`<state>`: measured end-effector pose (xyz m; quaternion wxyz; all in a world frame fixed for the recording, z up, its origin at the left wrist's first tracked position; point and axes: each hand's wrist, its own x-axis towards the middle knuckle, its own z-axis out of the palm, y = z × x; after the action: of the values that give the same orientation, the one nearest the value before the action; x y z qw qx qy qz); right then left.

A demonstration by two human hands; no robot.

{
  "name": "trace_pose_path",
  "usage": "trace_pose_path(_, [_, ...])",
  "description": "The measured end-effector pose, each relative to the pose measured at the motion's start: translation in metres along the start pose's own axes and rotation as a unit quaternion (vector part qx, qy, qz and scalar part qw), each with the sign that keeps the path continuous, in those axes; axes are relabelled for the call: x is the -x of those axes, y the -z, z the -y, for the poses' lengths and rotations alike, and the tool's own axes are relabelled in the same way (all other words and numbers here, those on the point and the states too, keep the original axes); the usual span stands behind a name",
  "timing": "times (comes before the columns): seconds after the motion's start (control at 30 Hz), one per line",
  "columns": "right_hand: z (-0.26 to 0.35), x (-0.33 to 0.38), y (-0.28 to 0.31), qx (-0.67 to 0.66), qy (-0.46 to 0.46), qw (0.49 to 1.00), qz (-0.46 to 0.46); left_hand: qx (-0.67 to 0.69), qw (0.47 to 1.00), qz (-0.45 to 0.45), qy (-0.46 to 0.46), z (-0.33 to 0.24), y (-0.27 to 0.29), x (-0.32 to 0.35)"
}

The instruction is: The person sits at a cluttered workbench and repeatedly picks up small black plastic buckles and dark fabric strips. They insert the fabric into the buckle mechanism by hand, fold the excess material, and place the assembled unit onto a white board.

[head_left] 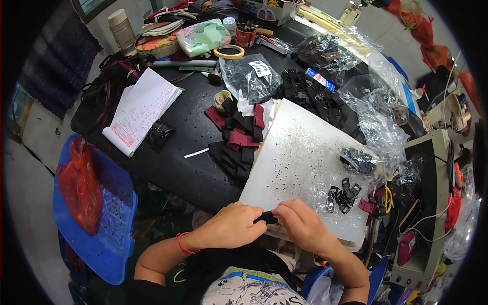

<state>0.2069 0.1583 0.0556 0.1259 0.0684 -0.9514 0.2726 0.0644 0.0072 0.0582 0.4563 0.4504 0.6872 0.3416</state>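
Note:
Both my hands meet over the near edge of a white board point(300, 147). Between them is a short black strap piece point(266, 217). My left hand point(231, 224) is closed on its left end, and my right hand point(300, 223) pinches its right end. The fingers cover most of the piece. On the board, right of my hands, lie several black plastic buckles point(344, 195). Beyond them sits a small clear bag of black parts point(358, 160). Black and maroon strap pieces point(239, 138) are heaped on the black table at the board's left edge.
A notepad point(140, 109) with handwriting lies at the left of the table. Behind are a tape roll point(229, 51), a plastic bag point(249, 76) and a pile of black straps point(315, 99). Yellow-handled scissors point(388, 201) stand at the right. A blue bin point(109, 244) holds a red bag.

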Motion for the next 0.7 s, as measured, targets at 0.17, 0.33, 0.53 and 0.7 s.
trace_pose_path(0.17, [0.0,0.002,0.001,-0.13,-0.083,0.988,-0.023,0.108,0.994,0.012,-0.013,0.013,-0.009,0.0])
trace_pose_path(0.33, [0.019,0.002,0.01,-0.194,-0.154,0.958,-0.143,0.363,0.915,0.14,0.108,0.012,0.003,-0.005])
trace_pose_path(0.53, [0.013,0.007,0.01,-0.232,-0.133,0.962,-0.055,0.329,0.927,0.146,0.102,0.009,-0.001,-0.006])
trace_pose_path(0.7, [0.011,0.005,0.009,-0.191,-0.112,0.974,-0.056,0.285,0.942,0.14,0.103,0.009,-0.003,-0.008])
